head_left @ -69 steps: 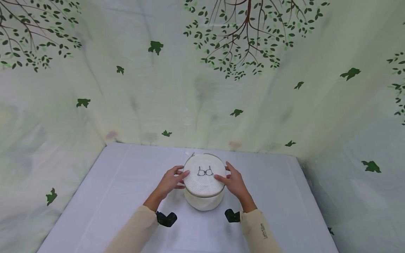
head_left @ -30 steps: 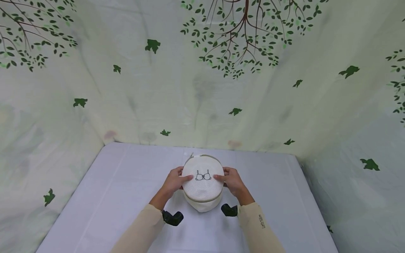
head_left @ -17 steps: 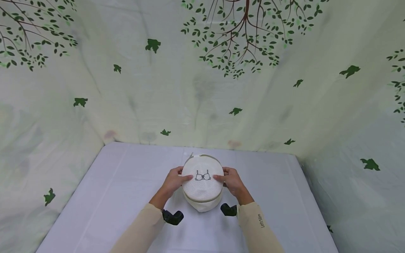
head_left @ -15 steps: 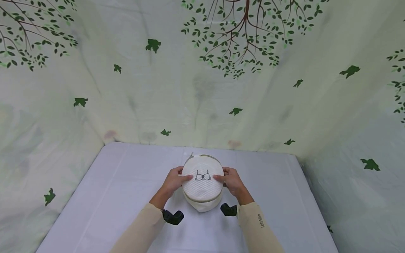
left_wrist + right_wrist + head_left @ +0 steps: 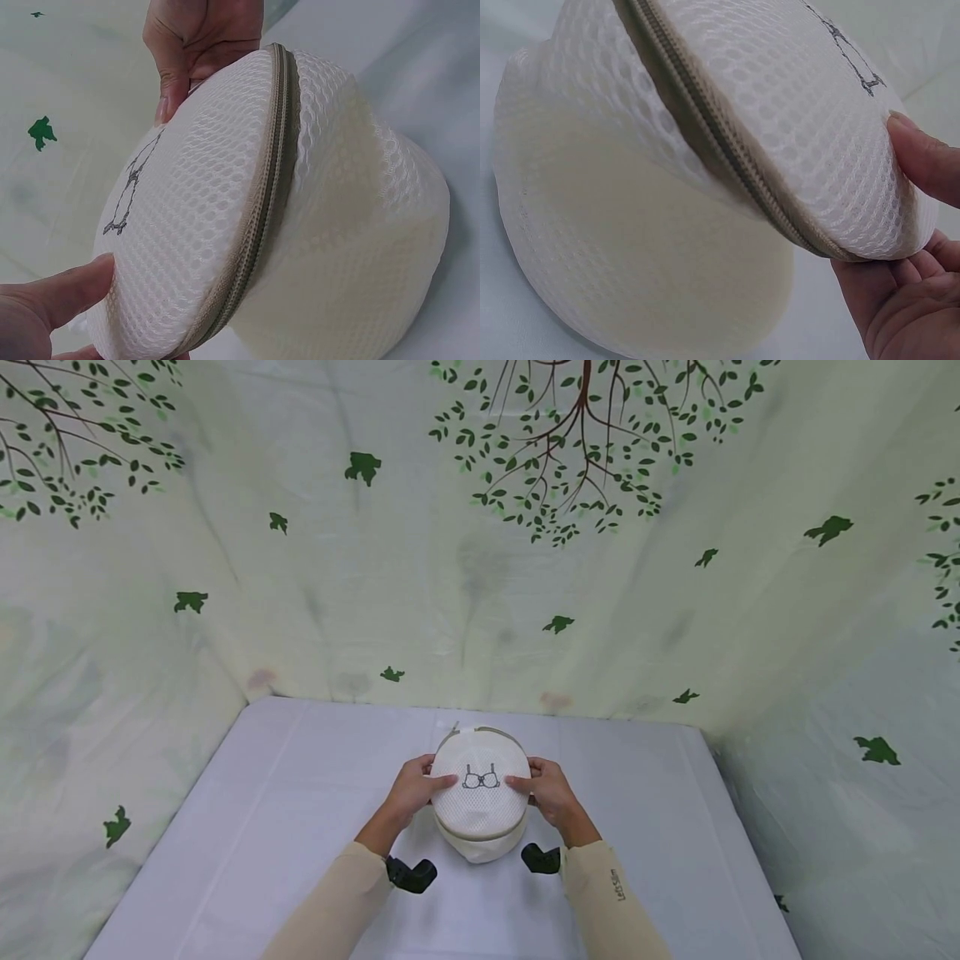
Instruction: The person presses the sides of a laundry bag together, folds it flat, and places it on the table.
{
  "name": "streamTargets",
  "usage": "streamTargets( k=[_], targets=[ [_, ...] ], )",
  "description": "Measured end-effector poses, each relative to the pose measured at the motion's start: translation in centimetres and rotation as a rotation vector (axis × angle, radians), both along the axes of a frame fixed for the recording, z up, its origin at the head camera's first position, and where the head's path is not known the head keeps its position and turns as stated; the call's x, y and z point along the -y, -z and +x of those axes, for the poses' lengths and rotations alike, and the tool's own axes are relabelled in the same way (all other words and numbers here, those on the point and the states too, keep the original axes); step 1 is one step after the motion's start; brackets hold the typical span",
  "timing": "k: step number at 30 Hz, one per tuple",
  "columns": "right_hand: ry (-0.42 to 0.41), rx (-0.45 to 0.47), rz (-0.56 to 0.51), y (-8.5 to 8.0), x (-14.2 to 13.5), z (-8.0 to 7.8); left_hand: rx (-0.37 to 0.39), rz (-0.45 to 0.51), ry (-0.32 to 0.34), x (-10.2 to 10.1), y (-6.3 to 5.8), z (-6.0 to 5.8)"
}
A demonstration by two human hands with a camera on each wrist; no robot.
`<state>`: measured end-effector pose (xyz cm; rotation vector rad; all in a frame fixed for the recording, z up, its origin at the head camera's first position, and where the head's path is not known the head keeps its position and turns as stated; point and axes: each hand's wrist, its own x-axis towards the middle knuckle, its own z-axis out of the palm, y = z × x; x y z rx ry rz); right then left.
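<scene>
A round white mesh bra wash bag (image 5: 480,814) stands on the table in front of me, its lid tilted toward me. A bra outline (image 5: 481,777) is drawn in dark lines on the lid. My left hand (image 5: 411,787) holds the lid's left edge, thumb on top and fingers beneath. The right hand (image 5: 553,789) grips the opposite edge the same way. In the left wrist view a beige zipper (image 5: 262,202) runs closed along the visible rim. Below it the soft side wall (image 5: 637,225) sags in folds in the right wrist view. The fingertips under the lid are hidden.
A white-covered table (image 5: 315,760) lies under the bag. Behind it hangs a pale curtain (image 5: 465,610) printed with branches and green leaves. Black wrist cameras (image 5: 411,875) sit at both cuffs.
Since the earliest frame both hands have closed in on the rim, and the lid has tipped toward me and shifted slightly left. Over the last second almost nothing has moved.
</scene>
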<state>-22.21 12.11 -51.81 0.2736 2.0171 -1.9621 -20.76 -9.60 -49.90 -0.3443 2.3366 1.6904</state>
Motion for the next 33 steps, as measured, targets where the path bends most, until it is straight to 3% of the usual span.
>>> streamTargets(
  k=[13,20,28,33],
  targets=[
    [-0.020,-0.008,-0.039,0.4,0.3,0.0,-0.007,-0.062,-0.006,0.1,0.2,0.0],
    [-0.005,0.003,-0.002,0.5,0.4,0.1,-0.022,-0.110,-0.008,0.0,0.8,-0.2],
    [0.023,0.009,0.038,1.1,0.6,0.3,-0.124,-0.243,0.032,-0.1,1.7,-0.1],
    [0.061,-0.002,0.083,1.3,0.7,0.5,-0.243,-0.371,0.143,0.1,2.0,0.3]
  ],
)
